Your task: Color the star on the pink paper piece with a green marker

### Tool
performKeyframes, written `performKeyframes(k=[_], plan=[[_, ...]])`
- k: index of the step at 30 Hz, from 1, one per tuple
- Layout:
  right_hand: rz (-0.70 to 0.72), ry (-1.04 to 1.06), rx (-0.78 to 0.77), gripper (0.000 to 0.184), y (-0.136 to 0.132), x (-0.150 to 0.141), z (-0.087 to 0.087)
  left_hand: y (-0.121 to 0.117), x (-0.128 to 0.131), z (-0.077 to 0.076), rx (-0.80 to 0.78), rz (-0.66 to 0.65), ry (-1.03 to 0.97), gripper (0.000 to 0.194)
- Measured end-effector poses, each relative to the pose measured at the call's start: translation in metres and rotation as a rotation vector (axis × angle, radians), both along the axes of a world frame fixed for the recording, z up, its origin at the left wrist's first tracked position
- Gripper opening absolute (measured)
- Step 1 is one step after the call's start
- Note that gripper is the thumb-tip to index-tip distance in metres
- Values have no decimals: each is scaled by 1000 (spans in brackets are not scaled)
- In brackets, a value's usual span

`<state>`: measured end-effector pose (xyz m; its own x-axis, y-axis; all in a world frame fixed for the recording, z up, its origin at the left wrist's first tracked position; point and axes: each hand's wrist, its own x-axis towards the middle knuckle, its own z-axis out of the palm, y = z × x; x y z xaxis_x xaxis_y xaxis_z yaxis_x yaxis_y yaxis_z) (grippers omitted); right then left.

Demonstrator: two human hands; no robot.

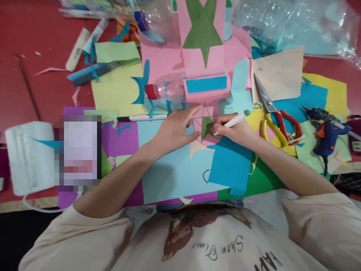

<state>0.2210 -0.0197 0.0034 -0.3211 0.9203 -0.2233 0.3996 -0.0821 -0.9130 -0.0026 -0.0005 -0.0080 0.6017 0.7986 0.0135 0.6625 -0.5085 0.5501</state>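
My right hand [229, 126] is closed round a white marker with a green end [235, 122]. Its tip meets a star [207, 126] drawn in outline on a rounded pink paper piece [211, 110]; the lower part of the star is coloured green. Fingers apart, my left hand [180, 126] lies at the left edge of that pink piece and steadies it. Above it stands a pink paper shape with a blue strip [207, 84] and a large green star [202, 32]. Beside this lies a clear plastic bottle with a red cap [169, 91].
Red-and-yellow-handled scissors [278, 118] and a blue glue gun [324, 131] lie at right. A black-and-white pen [142, 117] rests left of my hands. Blue paper [229, 165] and light blue paper [169, 180] cover the near side. A blurred phone-like object [80, 150] is at left.
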Motion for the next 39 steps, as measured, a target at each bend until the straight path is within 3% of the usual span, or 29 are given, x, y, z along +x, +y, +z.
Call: performKeyframes(k=[10,19,39], plan=[[-119,46,47,27,1,-2,-2,1,0,4,-33,-2,29,67],[-65,2,79,29,2,-2,2,1,0,4,-37,-11,32,67],[-3,-79,-45,18,-2,1,4,0,1,5,-41,4,39,67]])
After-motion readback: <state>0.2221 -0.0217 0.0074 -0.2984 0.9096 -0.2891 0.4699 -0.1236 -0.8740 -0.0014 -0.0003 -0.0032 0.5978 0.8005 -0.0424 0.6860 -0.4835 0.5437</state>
